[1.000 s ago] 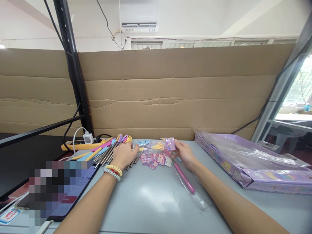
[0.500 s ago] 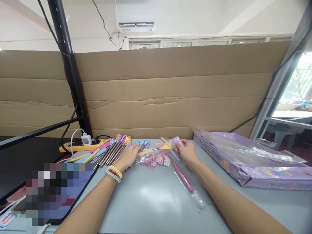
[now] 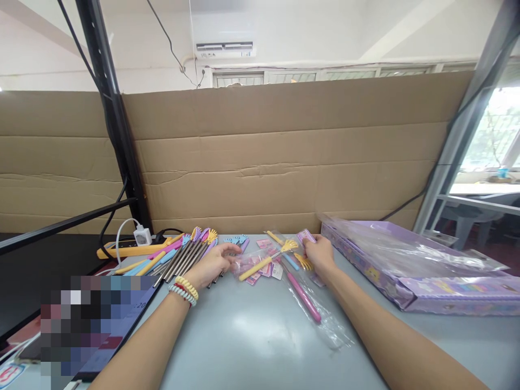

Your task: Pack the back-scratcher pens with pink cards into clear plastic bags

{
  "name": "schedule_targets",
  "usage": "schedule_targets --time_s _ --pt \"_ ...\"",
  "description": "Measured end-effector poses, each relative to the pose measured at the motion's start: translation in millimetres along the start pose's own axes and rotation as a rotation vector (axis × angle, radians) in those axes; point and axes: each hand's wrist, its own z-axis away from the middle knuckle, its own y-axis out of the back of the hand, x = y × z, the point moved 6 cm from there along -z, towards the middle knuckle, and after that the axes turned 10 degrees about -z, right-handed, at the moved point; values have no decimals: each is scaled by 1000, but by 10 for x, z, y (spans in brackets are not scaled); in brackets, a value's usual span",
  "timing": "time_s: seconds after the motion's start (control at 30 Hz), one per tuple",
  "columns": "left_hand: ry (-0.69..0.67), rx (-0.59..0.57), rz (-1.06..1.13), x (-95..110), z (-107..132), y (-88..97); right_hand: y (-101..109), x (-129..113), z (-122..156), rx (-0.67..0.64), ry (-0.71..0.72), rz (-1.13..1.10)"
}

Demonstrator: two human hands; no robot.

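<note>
My right hand (image 3: 320,253) pinches a small purple printed card (image 3: 306,235) at the top of a clear plastic bag. My left hand (image 3: 217,264) has its fingertips closed on the left end of clear plastic wrapping (image 3: 248,262). Between my hands lies a yellow back scratcher (image 3: 260,267), its hand-shaped head to the right, in or against that wrapping. Below it, a pink-handled back scratcher (image 3: 304,298) rests in a clear bag. Several pink cards (image 3: 266,270) lie beneath. Left of my left hand is a pile of back scratchers (image 3: 184,260) with metal rods.
A purple box (image 3: 459,295) with clear plastic over it stands at the right. On the left are a yellow power strip (image 3: 125,250) and a tablet-like screen (image 3: 117,338), partly blurred. A cardboard wall (image 3: 284,162) closes off the back.
My right hand has moved slightly right with the purple card. The yellow back scratcher has shifted right and tilted, its handle end now lower and apart from my left hand.
</note>
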Motion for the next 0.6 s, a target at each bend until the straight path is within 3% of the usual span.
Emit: schedule_targets --time_s 0.13,0.3,0.6 --pt "-57 -46 -376 -71 -28 0 4 -23 8 8 29 34" --pt "-181 -100 -738 34 45 -93 8 -43 14 -1 61 74" --pt "-235 -120 -881 58 52 -164 -3 -12 -19 -15 58 125"
